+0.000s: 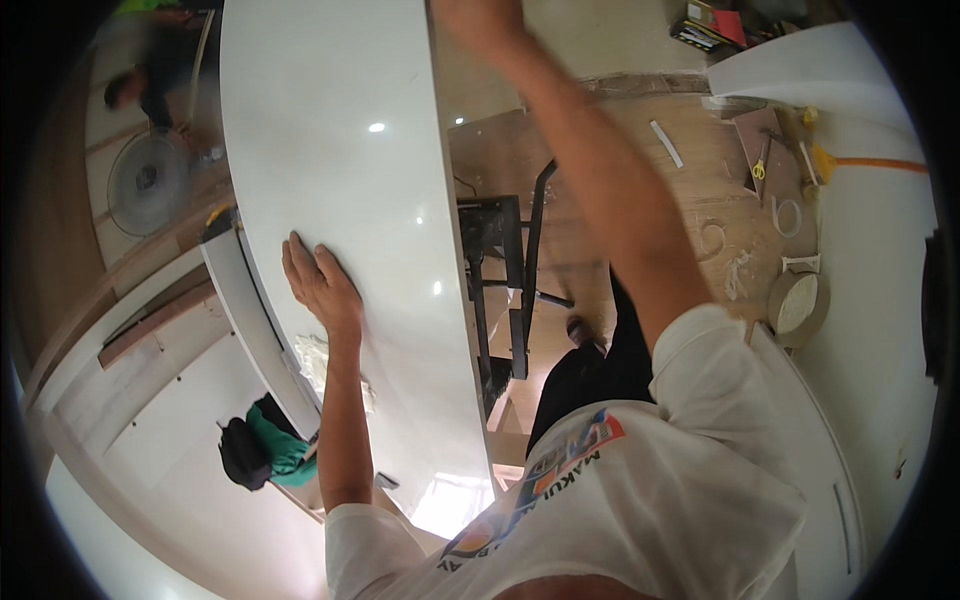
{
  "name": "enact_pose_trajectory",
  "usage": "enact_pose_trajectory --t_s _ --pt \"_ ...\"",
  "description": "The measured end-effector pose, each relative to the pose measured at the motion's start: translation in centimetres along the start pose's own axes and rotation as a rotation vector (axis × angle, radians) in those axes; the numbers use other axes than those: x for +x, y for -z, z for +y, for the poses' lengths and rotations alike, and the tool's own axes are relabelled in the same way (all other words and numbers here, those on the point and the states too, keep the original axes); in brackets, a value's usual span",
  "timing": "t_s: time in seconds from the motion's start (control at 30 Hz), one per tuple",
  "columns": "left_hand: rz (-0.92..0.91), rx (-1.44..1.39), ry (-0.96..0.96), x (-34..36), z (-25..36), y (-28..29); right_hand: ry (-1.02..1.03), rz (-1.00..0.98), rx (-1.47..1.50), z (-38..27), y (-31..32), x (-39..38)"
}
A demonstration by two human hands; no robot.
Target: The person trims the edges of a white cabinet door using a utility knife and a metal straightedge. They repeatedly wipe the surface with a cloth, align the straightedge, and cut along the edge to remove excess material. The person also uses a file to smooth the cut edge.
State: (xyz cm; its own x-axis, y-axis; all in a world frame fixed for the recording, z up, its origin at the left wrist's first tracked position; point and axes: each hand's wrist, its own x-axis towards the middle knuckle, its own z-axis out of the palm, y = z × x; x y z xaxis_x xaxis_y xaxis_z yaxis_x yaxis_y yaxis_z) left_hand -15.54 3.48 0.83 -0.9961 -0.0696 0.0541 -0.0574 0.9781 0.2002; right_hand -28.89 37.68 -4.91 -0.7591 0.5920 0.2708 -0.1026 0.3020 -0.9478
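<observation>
A long, glossy white panel stretches away in front of me. My left hand lies flat on it with the fingers stretched out, holding nothing. Beside the left forearm, a crumpled whitish cloth or paper rests on the panel. My right arm reaches far forward, and my right hand is at the panel's right edge by the top of the view. Its fingers are cut off there, so whatever they hold or touch is hidden. Below the panel's right side stands a black metal frame.
On the left are a fan, a blurred person and a green and black bundle. Along the floor at right lie yellow-handled scissors, a white strip, a roll of banding and an orange-handled broom.
</observation>
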Motion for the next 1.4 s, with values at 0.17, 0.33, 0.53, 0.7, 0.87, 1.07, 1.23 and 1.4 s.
enact_pose_trajectory --t_s 0.17,0.33,0.53,0.7,0.87,1.07,1.23,1.4 --pt "0.006 -0.014 -0.022 0.3 0.2 -0.1 0.072 0.012 -0.168 2.9 -1.3 8.5" --pt "0.048 -0.002 -0.068 1.1 -0.5 -0.7 0.280 -0.013 -0.223 0.3 0.7 -0.1" --pt "0.120 0.052 -0.226 2.1 0.3 -1.6 0.319 -0.101 -0.229 -6.0 5.3 -21.1" --pt "0.202 0.091 -0.422 -3.5 -3.0 -1.6 0.325 -0.214 -0.151 -12.7 9.4 -41.1" --pt "-0.067 -0.012 -0.388 -21.9 -9.4 1.8 0.180 -0.185 -0.050 -14.3 10.4 -50.2" --pt "-0.080 -0.002 -0.322 -27.1 -10.2 3.7 0.195 0.033 -0.031 -9.7 6.6 -35.9" --pt "-0.097 0.002 -0.349 -27.6 -10.9 4.0 -0.162 -0.124 0.083 -9.2 7.1 -23.8" --pt "-0.057 0.025 -0.354 -27.1 -10.8 3.5 -0.019 -0.071 0.049 -8.6 6.8 -29.0"
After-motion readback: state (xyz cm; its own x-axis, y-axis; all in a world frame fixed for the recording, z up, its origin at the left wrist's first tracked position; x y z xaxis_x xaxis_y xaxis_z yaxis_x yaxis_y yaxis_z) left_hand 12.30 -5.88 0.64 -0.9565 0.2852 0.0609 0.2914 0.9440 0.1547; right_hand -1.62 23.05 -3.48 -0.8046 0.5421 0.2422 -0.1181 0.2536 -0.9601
